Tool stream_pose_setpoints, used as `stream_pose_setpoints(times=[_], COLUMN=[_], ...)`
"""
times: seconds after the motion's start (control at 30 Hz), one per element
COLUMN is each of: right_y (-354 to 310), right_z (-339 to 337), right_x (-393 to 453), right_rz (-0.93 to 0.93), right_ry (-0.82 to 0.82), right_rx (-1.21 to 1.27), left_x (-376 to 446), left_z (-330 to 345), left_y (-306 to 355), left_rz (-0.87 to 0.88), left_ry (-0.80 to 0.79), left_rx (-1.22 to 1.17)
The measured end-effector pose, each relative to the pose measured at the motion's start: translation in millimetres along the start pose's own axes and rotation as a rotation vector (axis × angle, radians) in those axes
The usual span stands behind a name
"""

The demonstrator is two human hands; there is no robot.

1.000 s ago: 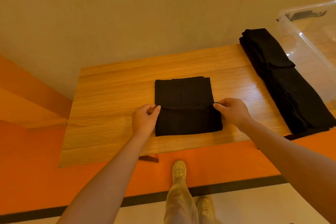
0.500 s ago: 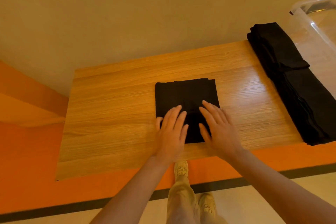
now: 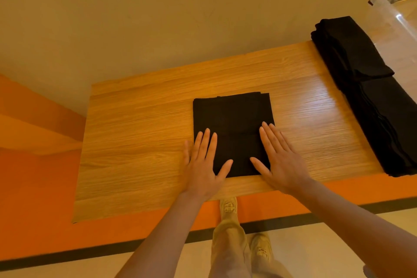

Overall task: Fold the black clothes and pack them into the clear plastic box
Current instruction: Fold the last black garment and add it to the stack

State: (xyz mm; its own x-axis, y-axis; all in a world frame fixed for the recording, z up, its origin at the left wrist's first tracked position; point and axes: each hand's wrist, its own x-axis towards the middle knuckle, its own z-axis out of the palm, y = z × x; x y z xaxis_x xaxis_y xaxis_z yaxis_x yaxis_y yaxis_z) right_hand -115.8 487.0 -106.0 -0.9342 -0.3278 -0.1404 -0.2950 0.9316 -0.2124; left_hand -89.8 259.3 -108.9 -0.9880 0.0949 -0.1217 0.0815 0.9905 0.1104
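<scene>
Both hands lie flat with straight, spread fingers, gripping nothing: the left hand (image 3: 204, 165) presses the near left edge of a folded black rectangular garment (image 3: 232, 128), and the right hand (image 3: 279, 160) presses its near right edge. The garment lies between and just beyond the hands on the light wooden table (image 3: 140, 133). It looks fully folded and is being smoothed. Well off to the right of the right hand, a long stack of black clothes (image 3: 370, 97) waits on the table, and beyond it stands the clear plastic box (image 3: 392, 13). Packing seems not yet begun; the box's visible part shows no clothes inside.
</scene>
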Motion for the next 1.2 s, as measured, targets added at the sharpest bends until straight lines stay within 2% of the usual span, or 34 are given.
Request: stream_pose_setpoints(times=[0.17,0.3,0.47,0.6,0.77,0.97,1.07,1.2], right_y=[13.8,28.3,29.3,24.3,15.1,11.2,14.2,24.4], right_z=[-18.4,-44.9,-61.2,-66.5,-78.1,-100.7,-102.0,-100.2], right_x=[12.3,55.2,116.4,140.0,157.2,177.0,176.1,166.7], right_rz=[-0.076,-0.139,-0.175,-0.183,-0.107,0.031,0.019,0.026], right_ry=[-0.024,0.012,-0.001,-0.019,-0.103,-0.320,-0.319,-0.205], right_rx=[0.053,0.030,-0.079,-0.134,-0.356,-0.360,-0.357,-0.236], left_x=[4.7,45.5,112.6,149.9,167.5,176.2,175.4,168.6], left_z=[-21.0,-48.4,-71.2,-77.8,-81.8,-95.4,-96.7,-98.2], left_y=[-22.9,-48.1,-49.3,-44.7,-39.7,-38.3,-41.6,-49.0], left_rz=[-0.002,-0.042,0.099,0.201,0.070,-0.050,-0.067,-0.102], left_ry=[0.031,-0.014,0.011,-0.003,-0.046,-0.286,-0.385,-0.255], left_rx=[-0.004,0.014,0.206,0.255,0.138,0.111,0.109,-0.052])
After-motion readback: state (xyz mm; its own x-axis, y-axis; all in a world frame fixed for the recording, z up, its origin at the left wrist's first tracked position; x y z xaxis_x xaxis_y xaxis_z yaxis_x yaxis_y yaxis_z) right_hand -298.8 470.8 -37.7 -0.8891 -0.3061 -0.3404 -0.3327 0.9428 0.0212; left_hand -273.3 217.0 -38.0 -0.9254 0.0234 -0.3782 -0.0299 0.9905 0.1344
